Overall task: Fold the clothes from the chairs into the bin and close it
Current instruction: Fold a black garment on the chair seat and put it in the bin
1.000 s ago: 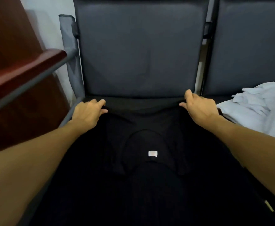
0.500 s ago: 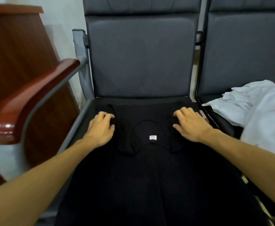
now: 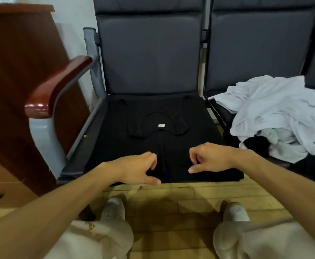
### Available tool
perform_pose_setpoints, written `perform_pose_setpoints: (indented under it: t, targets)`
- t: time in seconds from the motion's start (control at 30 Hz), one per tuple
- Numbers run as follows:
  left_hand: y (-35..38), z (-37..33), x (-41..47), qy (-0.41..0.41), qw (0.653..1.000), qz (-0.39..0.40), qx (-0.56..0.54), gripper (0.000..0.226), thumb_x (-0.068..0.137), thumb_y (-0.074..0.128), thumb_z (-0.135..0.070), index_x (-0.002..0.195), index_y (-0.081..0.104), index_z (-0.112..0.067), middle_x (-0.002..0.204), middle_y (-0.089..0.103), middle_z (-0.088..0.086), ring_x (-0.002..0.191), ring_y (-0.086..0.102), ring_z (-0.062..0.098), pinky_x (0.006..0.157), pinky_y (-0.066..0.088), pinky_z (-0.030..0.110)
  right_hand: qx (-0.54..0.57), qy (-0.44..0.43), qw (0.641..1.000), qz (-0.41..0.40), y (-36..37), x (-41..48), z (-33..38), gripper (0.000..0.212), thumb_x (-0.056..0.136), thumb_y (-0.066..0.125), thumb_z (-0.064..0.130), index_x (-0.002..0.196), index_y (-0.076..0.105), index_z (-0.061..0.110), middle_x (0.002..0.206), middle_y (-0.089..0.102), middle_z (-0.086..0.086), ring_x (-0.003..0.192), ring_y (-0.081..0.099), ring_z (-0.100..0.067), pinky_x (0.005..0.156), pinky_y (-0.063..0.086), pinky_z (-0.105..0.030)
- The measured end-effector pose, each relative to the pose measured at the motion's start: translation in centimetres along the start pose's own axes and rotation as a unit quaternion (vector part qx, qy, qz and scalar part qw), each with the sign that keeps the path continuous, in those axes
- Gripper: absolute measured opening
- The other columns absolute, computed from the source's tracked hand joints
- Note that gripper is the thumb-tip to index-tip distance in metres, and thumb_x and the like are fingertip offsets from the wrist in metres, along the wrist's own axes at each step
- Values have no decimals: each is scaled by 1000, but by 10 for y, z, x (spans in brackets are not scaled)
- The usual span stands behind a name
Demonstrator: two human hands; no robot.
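**Inspector:** State the garment's position.

**Operator:** I see a black tank top (image 3: 160, 143) laid flat on the seat of the chair (image 3: 149, 58) in front. The neck opening faces the backrest, the white label (image 3: 161, 125) is showing, and the hem lies at the seat's front edge.

**Inspector:** Hands?

**Operator:** The left hand (image 3: 139, 168) and right hand (image 3: 210, 159) sit over the hem, near each other, either side of the middle. On both, the fingers are half curled with the thumb held apart. I cannot tell whether either has cloth caught.

**Inspector:** Progress?

**Operator:** Early, in my judgement. The top is spread out, but no fold is visible in it. A heap of white clothes (image 3: 276, 113) lies unfolded on the neighbouring chair (image 3: 261, 43), with something dark beneath it. The bin is not in view, so I can record nothing as stowed, and closing it remains to be done.
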State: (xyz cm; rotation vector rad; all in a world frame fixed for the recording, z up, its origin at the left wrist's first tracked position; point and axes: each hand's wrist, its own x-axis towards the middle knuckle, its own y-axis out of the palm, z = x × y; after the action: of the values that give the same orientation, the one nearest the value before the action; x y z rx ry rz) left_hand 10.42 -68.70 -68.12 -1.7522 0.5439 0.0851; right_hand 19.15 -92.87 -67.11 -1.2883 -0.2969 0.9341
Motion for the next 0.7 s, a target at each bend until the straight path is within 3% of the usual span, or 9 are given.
perform_pose_setpoints:
  t: [0.07,0.17,0.27,0.4,0.53,0.7]
  targets:
    - [11,-8,-1,5,997,5,83,44,87,57,-57,109,42,-22,104,45,-9,75,48,7,59,37,22,-18,-7,999,42,7,-7,0,38,80,72,48,98,46,26,85,47,11,74,47,-5,67,41,-23]
    - [19,-16,9,6,992,-22,123,41,89,62,-46,110,38,-21,104,45,-6,73,45,7,57,34,22,-75,-28,996,28,19,-9,-1,49,78,75,45,105,38,28,99,43,9,87,44,-9,73,41,-27]
    - [9,-11,21,5,997,29,67,38,87,68,-40,109,42,-23,100,45,-10,81,49,9,61,37,22,-70,-44,997,7,21,-6,-5,37,84,71,34,103,39,30,99,43,8,88,44,-8,73,39,-27]
    - [-6,4,29,17,999,43,-25,10,92,62,-32,93,54,-26,97,59,-2,86,58,14,73,49,30,-22,-53,998,-25,14,-3,-16,16,90,62,20,102,56,29,94,47,11,81,45,0,76,40,-22]
    - [-15,14,33,-3,992,-9,-125,13,100,49,-27,87,50,-26,83,58,-4,68,50,7,62,44,21,38,-48,997,-55,2,3,-22,25,91,53,3,105,65,20,88,56,16,76,53,10,71,39,-8]
    - [-12,25,41,-71,975,-63,-202,14,102,42,-30,93,50,-24,79,51,-5,67,43,6,61,36,21,176,32,977,-112,-7,17,-30,37,93,39,-2,86,58,29,83,58,14,70,54,5,68,39,-12]
